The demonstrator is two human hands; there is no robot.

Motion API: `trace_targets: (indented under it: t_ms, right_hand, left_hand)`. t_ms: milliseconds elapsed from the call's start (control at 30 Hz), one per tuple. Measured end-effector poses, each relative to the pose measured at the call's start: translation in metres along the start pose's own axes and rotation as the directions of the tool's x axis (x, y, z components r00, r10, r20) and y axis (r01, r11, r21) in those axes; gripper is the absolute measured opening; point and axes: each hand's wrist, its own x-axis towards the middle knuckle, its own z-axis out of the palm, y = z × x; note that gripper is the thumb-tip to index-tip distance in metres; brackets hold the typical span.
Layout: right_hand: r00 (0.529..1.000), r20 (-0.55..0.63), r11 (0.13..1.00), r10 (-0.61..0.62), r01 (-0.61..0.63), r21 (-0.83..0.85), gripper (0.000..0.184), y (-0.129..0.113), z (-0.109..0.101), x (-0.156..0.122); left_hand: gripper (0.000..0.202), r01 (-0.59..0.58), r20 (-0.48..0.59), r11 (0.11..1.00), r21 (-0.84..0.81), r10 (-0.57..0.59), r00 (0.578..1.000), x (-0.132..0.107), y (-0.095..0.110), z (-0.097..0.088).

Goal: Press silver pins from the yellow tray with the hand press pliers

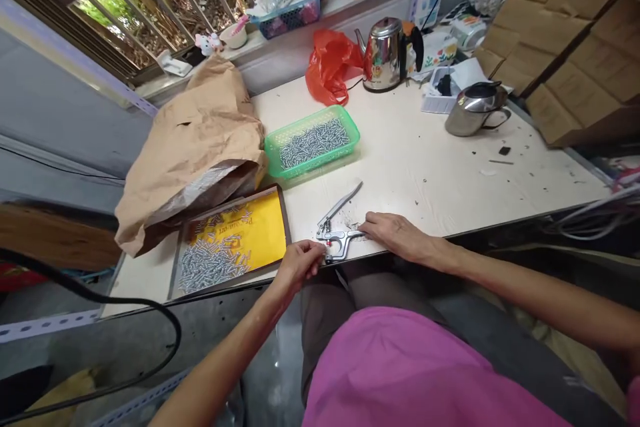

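Observation:
A pair of silver hand-press pliers [342, 237] lies near the table's front edge, its upper handle raised and a spring between the handles. My right hand [393, 235] grips the end of the lower handle, with the fingers curled down over it. At the pliers' jaw, my left hand [302, 261] is closed in a pinch; whatever is between its fingertips is too small to make out. Left of that hand, a dark-rimmed tray [286, 213] with a yellow sheet bears a heap of small metal pins [207, 267]. Similar metal pieces [317, 143] fill a green plastic basket [271, 159] farther back.
A crumpled brown paper bag [195, 127] stands behind the tray. At the back are a red plastic bag [327, 63], a steel kettle [384, 57] and a steel pot [470, 113]. Cardboard [543, 7] rises at the right. A black cable [170, 320] loops at lower left.

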Motion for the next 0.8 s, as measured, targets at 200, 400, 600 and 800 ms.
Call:
trace_targets:
  t_ms: [200,400,600,800]
  right_hand:
    - [0.999,0.034,0.999,-0.004,0.003,0.037,0.023,-0.002,-0.011,-0.002]
    - [0.999,0.041,0.999,-0.004,0.002,0.035,0.022,-0.003,-0.013,-0.002]
    - [0.994,0.111,1.0,0.001,-0.002,0.007,0.024,-0.005,-0.016,0.0]
    - [0.998,0.001,0.998,-0.055,0.055,-0.031,0.031,0.009,-0.013,0.008]
  left_hand:
    - [0.034,0.141,0.052,0.988,0.064,-0.145,0.988,0.004,0.006,0.001]
    - [0.034,0.144,0.15,0.981,0.129,-0.163,0.975,0.012,0.009,-0.005]
    - [0.034,0.089,0.212,0.965,0.248,-0.144,0.967,0.02,0.011,-0.009]
    - [0.031,0.114,0.206,0.973,0.202,-0.156,0.966,0.016,0.013,-0.006]
